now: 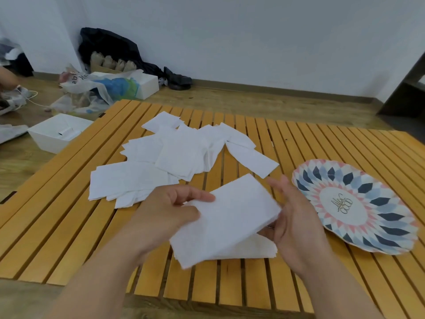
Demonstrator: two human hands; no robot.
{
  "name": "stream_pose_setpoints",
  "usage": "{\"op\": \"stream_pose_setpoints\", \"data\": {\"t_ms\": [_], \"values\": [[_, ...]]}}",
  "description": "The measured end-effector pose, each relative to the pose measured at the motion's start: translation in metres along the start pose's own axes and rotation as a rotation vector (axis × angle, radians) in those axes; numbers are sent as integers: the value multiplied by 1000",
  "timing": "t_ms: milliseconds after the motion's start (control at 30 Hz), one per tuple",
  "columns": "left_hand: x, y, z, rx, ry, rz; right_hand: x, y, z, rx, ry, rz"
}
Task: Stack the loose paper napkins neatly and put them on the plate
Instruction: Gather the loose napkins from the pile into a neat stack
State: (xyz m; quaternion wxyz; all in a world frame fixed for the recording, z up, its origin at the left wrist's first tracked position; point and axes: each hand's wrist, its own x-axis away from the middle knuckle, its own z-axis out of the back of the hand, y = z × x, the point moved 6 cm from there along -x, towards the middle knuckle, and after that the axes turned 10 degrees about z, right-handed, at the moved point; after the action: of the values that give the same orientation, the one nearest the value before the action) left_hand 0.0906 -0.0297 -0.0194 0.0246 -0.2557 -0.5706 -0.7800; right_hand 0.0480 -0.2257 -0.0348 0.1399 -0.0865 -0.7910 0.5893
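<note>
I hold a white stack of napkins (226,217) a little above the table, tilted. My left hand (167,210) pinches its left edge with thumb on top. My right hand (296,224) cups its right edge from the side and below. More napkins (253,249) lie flat on the table under the held stack. Several loose napkins (174,155) lie scattered and overlapping across the middle of the slatted table. The patterned plate (377,229), blue, pink and white with gold lettering, sits at the right with nothing on it.
The yellow slatted table (69,215) fills the view. On the floor to the left are a white open box (57,134), plastic bags (96,88) and a black bag (110,47) by the wall. A dark piece of furniture (407,88) stands at the far right.
</note>
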Motion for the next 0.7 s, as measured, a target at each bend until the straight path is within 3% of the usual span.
{"op": "stream_pose_setpoints", "data": {"t_ms": [133, 300, 433, 600, 700], "values": [[-7, 3, 0, -186, 40, -52, -5, 2, 11, 554, 1, 66], [-27, -1, 8, -331, 234, -145, -8, 9, 13, 1007, -16, 193], [-38, -11, 25, -429, 409, -129, -7, 10, 13, 1170, -14, 235], [-35, -26, 94, -529, 760, -72, -4, 9, 10, 1282, -37, 251], [-38, -36, 111, -626, 821, -132, -4, 9, 11, 1299, -41, 251]]}}
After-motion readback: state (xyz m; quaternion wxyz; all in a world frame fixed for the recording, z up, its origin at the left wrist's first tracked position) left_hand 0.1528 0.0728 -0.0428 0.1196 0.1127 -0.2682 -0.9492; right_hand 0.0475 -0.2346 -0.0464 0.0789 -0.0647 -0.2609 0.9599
